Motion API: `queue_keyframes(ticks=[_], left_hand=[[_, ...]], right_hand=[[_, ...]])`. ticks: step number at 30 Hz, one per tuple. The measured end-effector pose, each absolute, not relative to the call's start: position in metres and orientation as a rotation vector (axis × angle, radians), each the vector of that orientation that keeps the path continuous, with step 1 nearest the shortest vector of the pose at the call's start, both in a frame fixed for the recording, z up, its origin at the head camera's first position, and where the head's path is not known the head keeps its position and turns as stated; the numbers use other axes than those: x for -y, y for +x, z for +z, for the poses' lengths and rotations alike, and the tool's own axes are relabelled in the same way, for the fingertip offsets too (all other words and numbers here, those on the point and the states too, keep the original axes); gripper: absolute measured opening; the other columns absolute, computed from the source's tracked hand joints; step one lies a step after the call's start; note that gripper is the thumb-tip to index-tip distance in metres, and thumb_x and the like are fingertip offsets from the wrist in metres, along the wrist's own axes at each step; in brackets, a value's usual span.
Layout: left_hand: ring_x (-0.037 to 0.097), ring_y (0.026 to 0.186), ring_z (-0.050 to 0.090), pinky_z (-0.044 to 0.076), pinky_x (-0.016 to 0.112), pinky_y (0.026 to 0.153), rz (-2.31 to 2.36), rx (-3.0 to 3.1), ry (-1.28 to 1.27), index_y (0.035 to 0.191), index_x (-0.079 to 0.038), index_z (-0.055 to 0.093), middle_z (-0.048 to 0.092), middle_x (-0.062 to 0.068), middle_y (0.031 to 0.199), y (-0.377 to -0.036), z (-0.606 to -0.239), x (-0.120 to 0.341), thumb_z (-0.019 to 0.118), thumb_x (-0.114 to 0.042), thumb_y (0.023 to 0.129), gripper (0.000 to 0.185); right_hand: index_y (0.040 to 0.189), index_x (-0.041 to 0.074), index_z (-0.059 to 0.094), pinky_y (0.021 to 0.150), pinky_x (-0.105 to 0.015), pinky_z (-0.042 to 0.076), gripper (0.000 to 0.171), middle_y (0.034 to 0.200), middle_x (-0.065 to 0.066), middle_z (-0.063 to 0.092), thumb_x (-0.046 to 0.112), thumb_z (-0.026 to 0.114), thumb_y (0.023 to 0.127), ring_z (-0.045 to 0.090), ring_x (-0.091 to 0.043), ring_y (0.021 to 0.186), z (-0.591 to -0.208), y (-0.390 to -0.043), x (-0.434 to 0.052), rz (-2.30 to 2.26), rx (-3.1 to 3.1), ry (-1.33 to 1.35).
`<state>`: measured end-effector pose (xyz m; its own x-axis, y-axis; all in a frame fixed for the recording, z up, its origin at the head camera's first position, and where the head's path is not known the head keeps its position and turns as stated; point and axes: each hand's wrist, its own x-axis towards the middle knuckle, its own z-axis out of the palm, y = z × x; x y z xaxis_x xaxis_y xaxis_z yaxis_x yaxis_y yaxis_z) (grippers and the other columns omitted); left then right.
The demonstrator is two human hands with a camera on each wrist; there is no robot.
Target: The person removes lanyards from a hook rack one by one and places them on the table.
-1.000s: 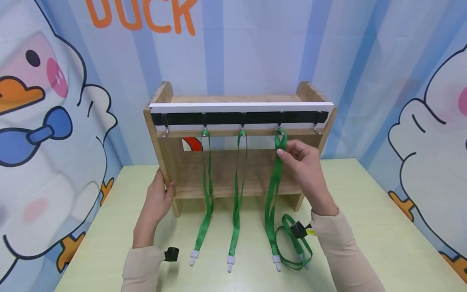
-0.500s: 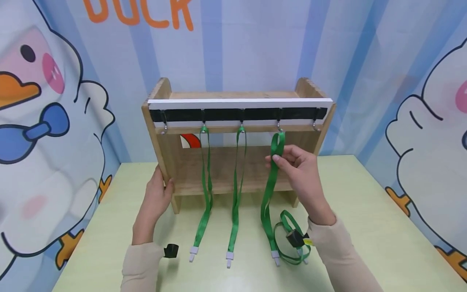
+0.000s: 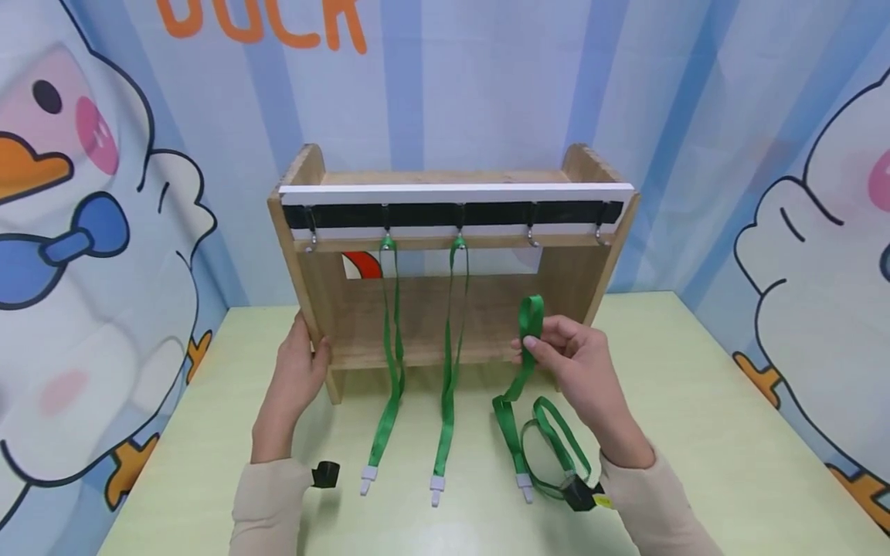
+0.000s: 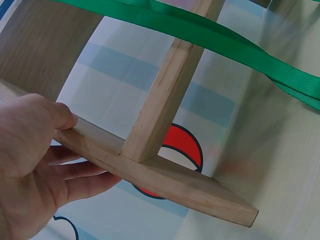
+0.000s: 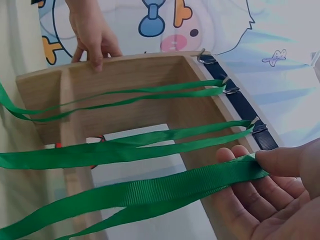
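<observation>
My left hand [image 3: 297,374] grips the left side panel of a small wooden shelf [image 3: 431,324]; in the left wrist view its thumb lies on the inner side and its fingers on the outer. Between thumb and fingers, my right hand [image 3: 577,367] pinches a green lanyard [image 3: 531,313] just under its top loop. That loop stands below the bare fourth hook [image 3: 532,237], and the strap bends down to a white clip [image 3: 524,486] low over the table. Two more green lanyards, the left one [image 3: 389,355] and the middle one [image 3: 450,371], hang from the second and third hooks.
A black strip [image 3: 497,213] on a white rail carries the hooks along the shelf's front. The leftmost hook [image 3: 310,241] and rightmost hook [image 3: 599,234] hold nothing. A coiled green lanyard [image 3: 549,421] lies on the pale table [image 3: 695,432] beneath my right forearm. A duck-print curtain [image 3: 487,85] surrounds the table.
The lanyard in my right hand has come off the fourth hook and moved down, its strap now folding. My left hand keeps its hold on the shelf.
</observation>
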<state>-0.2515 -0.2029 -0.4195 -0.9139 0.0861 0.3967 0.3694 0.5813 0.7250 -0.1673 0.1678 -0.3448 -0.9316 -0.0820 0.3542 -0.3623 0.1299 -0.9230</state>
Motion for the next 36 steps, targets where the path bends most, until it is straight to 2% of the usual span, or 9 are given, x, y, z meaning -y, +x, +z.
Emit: queue_keyframes(ticks=[9, 14, 30, 36], left_hand=[[0.052, 0.13, 0.046, 0.052, 0.062, 0.093, -1.25, 2.48, -0.382, 0.155, 0.007, 0.018, 0.038, 0.036, 0.145, -0.251, -0.42, 0.203, 0.044, -0.001, 0.104, 0.058], [0.052, 0.129, 0.046, 0.052, 0.062, 0.092, -1.255, 2.47, -0.392, 0.155, 0.007, 0.017, 0.038, 0.036, 0.144, -0.251, -0.42, 0.203, 0.044, 0.0, 0.103, 0.059], [0.051, 0.132, 0.044, 0.051, 0.061, 0.094, -1.247, 2.482, -0.376, 0.156, 0.004, 0.017, 0.037, 0.035, 0.147, -0.25, -0.422, 0.203, 0.044, -0.002, 0.104, 0.059], [0.052, 0.132, 0.044, 0.051, 0.061, 0.095, -1.244, 2.484, -0.383, 0.157, 0.004, 0.016, 0.037, 0.035, 0.147, -0.25, -0.421, 0.202, 0.043, -0.002, 0.105, 0.059]], right_hand=[[0.112, -0.011, 0.064, 0.072, -0.035, 0.063, 0.017, 0.101, -0.024, 0.073, -0.003, 0.062, 0.098, 0.074, -0.024, 0.08, -0.364, -0.151, -0.17, 1.936, 2.265, 0.419], [0.112, -0.011, 0.064, 0.071, -0.035, 0.063, 0.018, 0.102, -0.028, 0.071, -0.001, 0.062, 0.098, 0.074, -0.025, 0.08, -0.371, -0.144, -0.171, 1.979, 2.284, 0.393], [0.108, -0.014, 0.062, 0.071, -0.04, 0.064, 0.016, 0.095, -0.016, 0.075, -0.002, 0.061, 0.098, 0.074, -0.024, 0.079, -0.413, -0.137, -0.169, 2.156, 2.341, 0.302], [0.11, -0.016, 0.059, 0.064, -0.034, 0.063, 0.02, 0.098, -0.022, 0.073, 0.0, 0.061, 0.099, 0.074, -0.019, 0.077, -0.428, -0.14, -0.169, 2.175, 2.368, 0.236]])
